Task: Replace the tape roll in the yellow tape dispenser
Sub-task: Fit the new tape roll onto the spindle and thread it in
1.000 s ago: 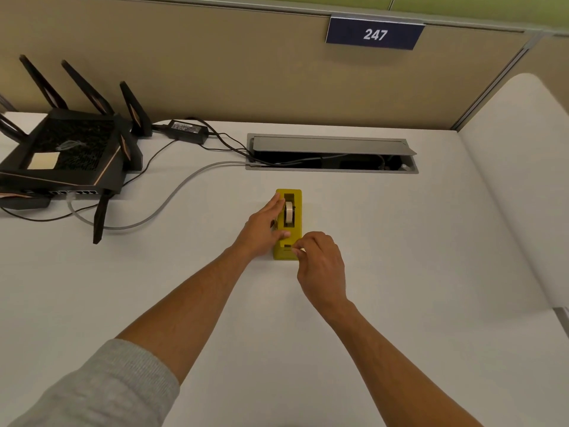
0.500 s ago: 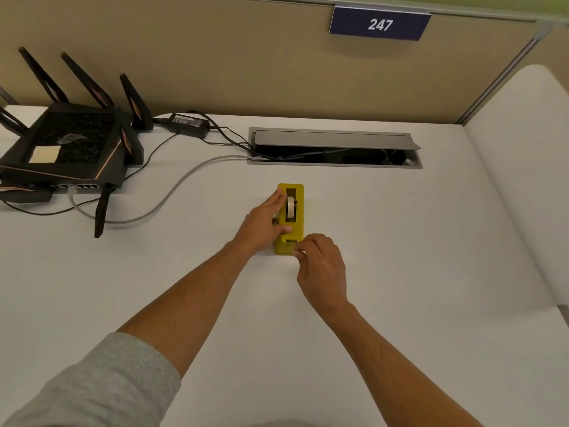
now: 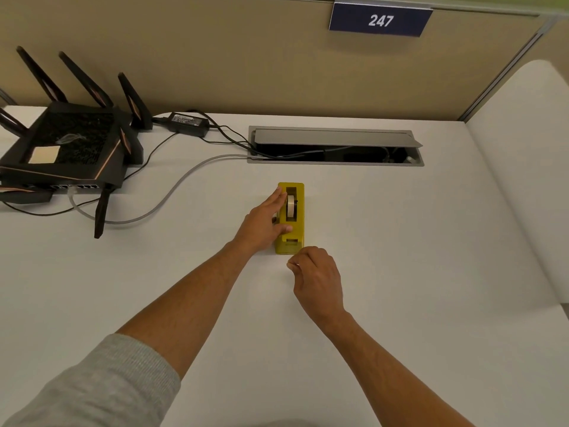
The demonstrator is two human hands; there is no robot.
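Note:
The yellow tape dispenser point(image 3: 299, 221) stands on the white desk point(image 3: 400, 257), its long axis pointing away from me. A white tape roll point(image 3: 290, 206) sits upright in its slot. My left hand point(image 3: 261, 224) grips the dispenser's left side, fingers along the wall and thumb on top near the front. My right hand point(image 3: 318, 280) hovers just in front of the dispenser's near end, thumb and forefinger pinched together. Whether a strip of tape runs between those fingers and the cutter is too faint to tell.
A black router point(image 3: 67, 149) with upright antennas sits at the back left, with a power adapter point(image 3: 187, 121) and a grey cable point(image 3: 172, 192) leading to an open cable hatch point(image 3: 335, 138) behind the dispenser. A white raised surface point(image 3: 523, 149) borders the desk's right side.
My right hand has drawn back from the dispenser's front end toward me, fingers still pinched. The left hand stays on the dispenser.

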